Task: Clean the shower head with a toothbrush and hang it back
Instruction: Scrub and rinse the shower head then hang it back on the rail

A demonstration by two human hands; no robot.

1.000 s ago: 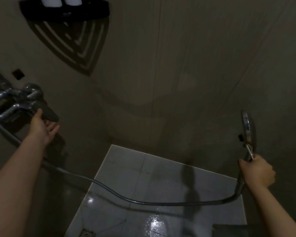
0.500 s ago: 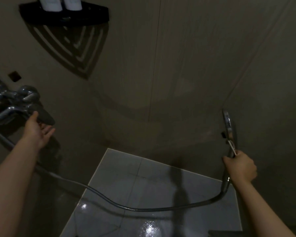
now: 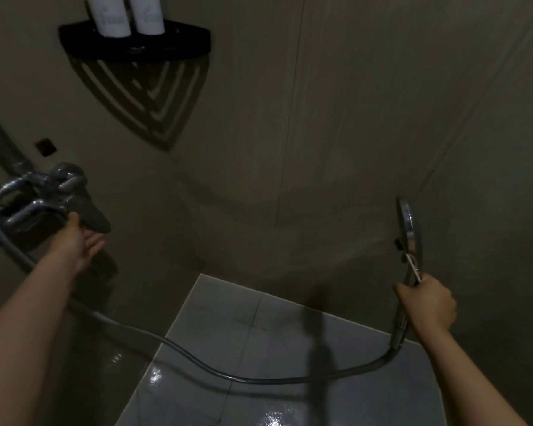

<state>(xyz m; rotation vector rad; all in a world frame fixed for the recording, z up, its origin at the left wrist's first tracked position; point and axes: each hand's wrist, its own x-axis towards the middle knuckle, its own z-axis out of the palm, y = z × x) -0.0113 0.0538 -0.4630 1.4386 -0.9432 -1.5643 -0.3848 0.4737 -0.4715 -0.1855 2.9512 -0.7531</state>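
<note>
Item one: two pale bottles [image 3: 126,16] on the black corner shelf [image 3: 134,44] at the top left of the wall. I see faint marks on their fronts but cannot read them; their tops are cut off by the frame edge.

Item two: the chrome mixer tap [image 3: 40,195] on the left wall, its left part lost in shadow. My left hand [image 3: 80,241] sits at the dark tap lever [image 3: 94,218], thumb on top, fingers loosely spread beneath, palm up.

Item three: the shower head [image 3: 408,224], near the right wall, held upright and seen edge-on, so I cannot make out its face. My right hand [image 3: 428,304] is closed round its handle, and pressed against the handle in the same grip is the toothbrush [image 3: 413,267], a thin pale stick; its bristle end is too small to make out.

Item four: the hose [image 3: 259,378], sagging from the tap across the wet grey floor tiles [image 3: 259,333] to the handle.
</note>
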